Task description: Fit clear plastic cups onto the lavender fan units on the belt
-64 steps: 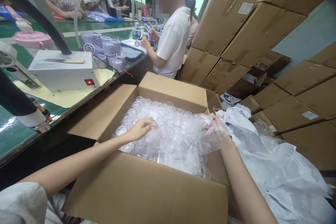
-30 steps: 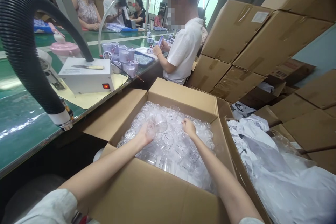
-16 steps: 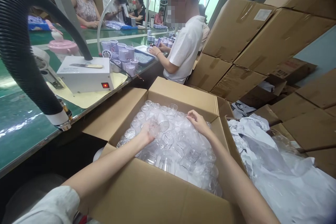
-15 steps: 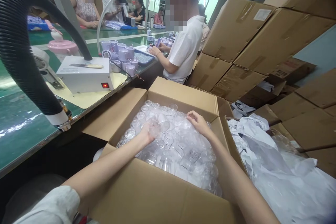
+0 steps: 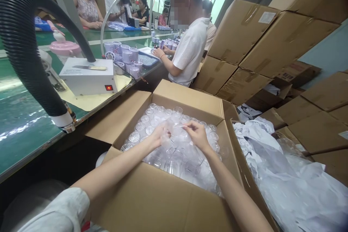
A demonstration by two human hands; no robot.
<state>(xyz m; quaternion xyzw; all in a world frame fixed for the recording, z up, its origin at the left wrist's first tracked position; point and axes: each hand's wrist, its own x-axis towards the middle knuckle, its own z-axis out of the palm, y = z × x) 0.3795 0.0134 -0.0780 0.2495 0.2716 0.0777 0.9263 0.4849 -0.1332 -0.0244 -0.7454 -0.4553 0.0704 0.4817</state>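
An open cardboard box holds several clear plastic cups with thin plastic wrap among them. Over the box, my left hand is closed on a translucent plastic bag, and whether a cup is inside it is hard to tell. My right hand pinches the edge of something clear and thin, just right of the bag; it looks like plastic, but its outline is blurred. Both hands are above the cups, a short distance apart.
A grey machine with a black hose stands on the green table at left, near purple cups. A person works beyond the box. Stacked cartons and crumpled white sheets are at right.
My right hand has moved left and down toward my left hand and now pinches clear material. My left hand has risen slightly with the bag. The view has shifted slightly.
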